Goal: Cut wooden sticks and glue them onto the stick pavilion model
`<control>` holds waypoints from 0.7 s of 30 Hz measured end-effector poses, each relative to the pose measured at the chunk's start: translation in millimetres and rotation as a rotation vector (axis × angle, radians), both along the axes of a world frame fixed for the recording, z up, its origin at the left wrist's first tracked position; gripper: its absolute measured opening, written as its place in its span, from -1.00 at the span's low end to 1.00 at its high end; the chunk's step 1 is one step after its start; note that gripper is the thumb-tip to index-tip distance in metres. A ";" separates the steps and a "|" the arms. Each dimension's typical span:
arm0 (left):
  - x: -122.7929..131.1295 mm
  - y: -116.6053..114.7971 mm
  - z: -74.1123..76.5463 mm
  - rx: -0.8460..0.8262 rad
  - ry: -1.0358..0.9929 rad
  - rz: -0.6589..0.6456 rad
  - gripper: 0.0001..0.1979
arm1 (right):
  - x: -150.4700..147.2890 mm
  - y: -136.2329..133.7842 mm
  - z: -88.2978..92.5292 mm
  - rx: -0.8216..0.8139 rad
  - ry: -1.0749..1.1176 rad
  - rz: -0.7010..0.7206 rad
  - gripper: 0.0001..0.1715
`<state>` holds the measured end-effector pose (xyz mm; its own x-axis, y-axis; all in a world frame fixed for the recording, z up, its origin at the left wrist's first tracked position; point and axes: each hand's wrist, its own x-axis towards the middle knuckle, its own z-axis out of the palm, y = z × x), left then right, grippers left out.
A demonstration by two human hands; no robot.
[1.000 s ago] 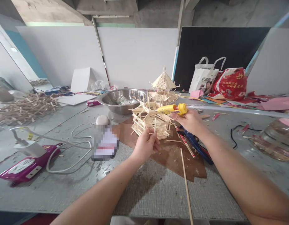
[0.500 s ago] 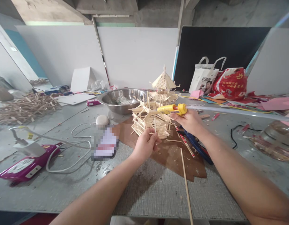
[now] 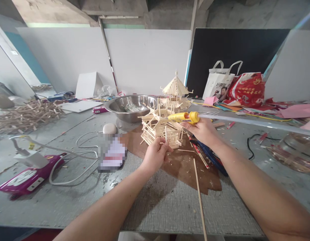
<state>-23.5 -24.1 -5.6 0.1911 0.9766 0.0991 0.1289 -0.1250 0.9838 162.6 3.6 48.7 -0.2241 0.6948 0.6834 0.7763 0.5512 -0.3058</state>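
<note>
In front of me stands a model building (image 3: 150, 129) of thin pale wooden sticks, with a lattice body of several sides. My left hand (image 3: 156, 152) is closed at its near side, pinching a short upright stick (image 3: 166, 134) between thumb and finger. My right hand (image 3: 201, 130) is wrapped round a yellow hot glue gun (image 3: 181, 117), whose tip points left at the top of the lattice. Whether the tip touches the sticks I cannot tell. A long clear glue stick (image 3: 245, 119) runs out of the gun's back to the right.
A stick tower with a pointed roof (image 3: 176, 86) stands behind the model. Brown sheet (image 3: 190, 175) lies beneath, with a long stick (image 3: 199, 197) and blue-handled tool (image 3: 210, 155) nearby. Steel bowl (image 3: 131, 115), purple power strip (image 3: 31, 174), stick pile (image 3: 26, 115) and glass jar (image 3: 295, 150) surround it.
The glue gun has shifted very slightly left, and the far end of its clear glue stick has dropped a little. My left hand stays in place on the short stick.
</note>
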 end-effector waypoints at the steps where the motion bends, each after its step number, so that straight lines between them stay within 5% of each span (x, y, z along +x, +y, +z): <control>1: -0.1 0.2 -0.2 0.002 -0.002 -0.002 -0.72 | -0.2 -0.4 0.3 -0.004 0.000 0.002 -0.56; 21: -0.7 -0.1 -0.3 -0.005 0.042 0.006 -0.70 | 2.0 -0.3 1.7 -0.002 -0.022 -0.045 -0.57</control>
